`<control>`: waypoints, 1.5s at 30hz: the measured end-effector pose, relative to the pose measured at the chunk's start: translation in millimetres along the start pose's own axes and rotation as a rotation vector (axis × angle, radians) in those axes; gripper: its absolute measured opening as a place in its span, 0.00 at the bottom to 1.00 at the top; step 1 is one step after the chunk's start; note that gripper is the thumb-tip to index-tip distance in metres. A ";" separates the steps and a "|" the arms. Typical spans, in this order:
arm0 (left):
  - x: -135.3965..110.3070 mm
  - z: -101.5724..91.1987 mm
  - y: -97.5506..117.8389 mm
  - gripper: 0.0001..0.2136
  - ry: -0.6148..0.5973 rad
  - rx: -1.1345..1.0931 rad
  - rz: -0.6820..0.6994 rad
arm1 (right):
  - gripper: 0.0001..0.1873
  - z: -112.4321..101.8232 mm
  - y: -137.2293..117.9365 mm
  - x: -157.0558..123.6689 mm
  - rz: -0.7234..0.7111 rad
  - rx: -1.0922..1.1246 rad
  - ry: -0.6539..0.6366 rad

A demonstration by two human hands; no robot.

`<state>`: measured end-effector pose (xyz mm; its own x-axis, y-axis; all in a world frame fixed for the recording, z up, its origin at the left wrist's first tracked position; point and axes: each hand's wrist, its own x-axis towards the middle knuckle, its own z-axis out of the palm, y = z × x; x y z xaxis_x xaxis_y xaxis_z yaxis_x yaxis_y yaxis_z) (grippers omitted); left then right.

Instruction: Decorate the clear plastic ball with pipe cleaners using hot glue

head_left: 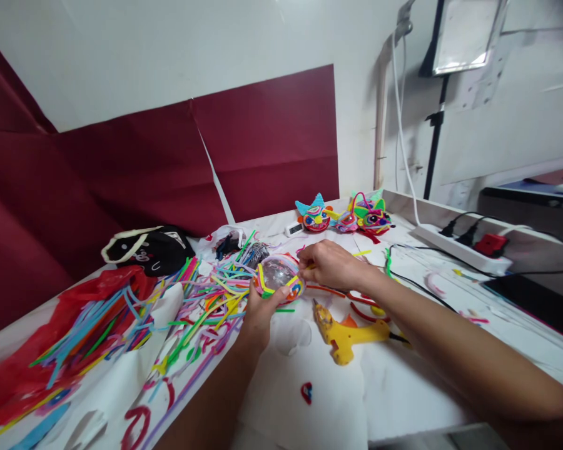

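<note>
My left hand [261,307] grips the near left side of a round, clear plastic piece [276,272] whose rim is covered in colourful pipe cleaners. At its right edge, my right hand [331,265] is closed in a pinch. A bit of yellow shows by those fingertips, but what they hold is mostly hidden. A yellow hot glue gun [351,336] lies on its side below my right forearm. Nearer to me, a small red and blue coiled piece [306,392] rests on the white sheet [328,400].
Loose pipe cleaners [187,337] spread across the left, some on a red plastic bag [70,319]. A black pouch [147,250] sits behind them. Decorated animal-like pieces [317,215] stand at the back. A white power strip [460,250] with cables lies at right, beside a lamp stand [435,137].
</note>
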<state>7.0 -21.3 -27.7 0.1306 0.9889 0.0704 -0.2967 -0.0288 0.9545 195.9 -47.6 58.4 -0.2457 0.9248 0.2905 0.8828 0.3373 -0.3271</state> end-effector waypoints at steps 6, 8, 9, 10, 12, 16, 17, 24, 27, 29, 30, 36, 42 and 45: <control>1.8 -2.2 -4.7 0.35 0.037 0.052 0.022 | 0.09 -1.9 -10.0 -4.9 -0.023 -0.195 -0.005; 2.1 -2.5 -5.4 0.35 0.048 0.062 0.043 | 0.10 -2.4 -13.1 -6.3 -0.044 -0.275 -0.022; 2.1 -2.4 -5.3 0.35 0.056 0.071 0.056 | 0.10 -2.5 -14.6 -6.8 -0.055 -0.317 -0.032; 2.0 -2.2 -5.0 0.36 0.066 0.085 0.070 | 0.11 -2.4 -16.1 -7.0 -0.066 -0.356 -0.042; 1.8 -1.6 -4.2 0.37 0.094 0.120 0.094 | 0.12 -1.3 -18.6 -6.8 -0.081 -0.412 -0.057; 1.5 -1.1 -3.3 0.39 0.143 0.182 0.129 | 0.12 3.5 -20.8 -4.7 -0.131 -0.466 -0.080; 1.4 -1.1 -3.1 0.39 0.144 0.207 0.136 | 0.12 4.9 -20.7 -4.3 -0.147 -0.474 -0.084; 1.0 0.0 -0.5 0.41 0.155 0.244 0.146 | 0.14 8.4 -18.2 -5.0 -0.320 -0.617 -0.079; 1.5 1.1 0.6 0.41 0.176 0.221 0.144 | 0.13 7.2 -19.3 -4.6 -0.320 -0.618 -0.088; 1.1 1.8 1.2 0.40 0.170 0.236 0.140 | 0.13 4.7 -20.8 -4.6 -0.295 -0.605 -0.109; 0.8 2.1 1.5 0.40 0.165 0.241 0.136 | 0.13 2.9 -21.3 -4.8 -0.283 -0.590 -0.123; -1.7 3.7 3.2 0.40 0.131 0.204 0.082 | 0.10 -10.3 -16.0 -9.2 -0.257 -0.405 -0.167; -2.9 5.5 6.1 0.40 0.098 0.278 0.023 | 0.09 -16.3 -10.6 -10.3 -0.214 -0.459 -0.114; -4.2 6.0 7.4 0.39 0.097 0.289 0.008 | 0.09 -17.1 -11.7 -10.3 -0.203 -0.496 -0.111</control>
<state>9.8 -26.5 -19.1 0.0345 0.9974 0.0638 -0.0140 -0.0633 0.9979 194.9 -64.1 74.6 -0.4479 0.8719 0.1982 0.8895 0.4121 0.1973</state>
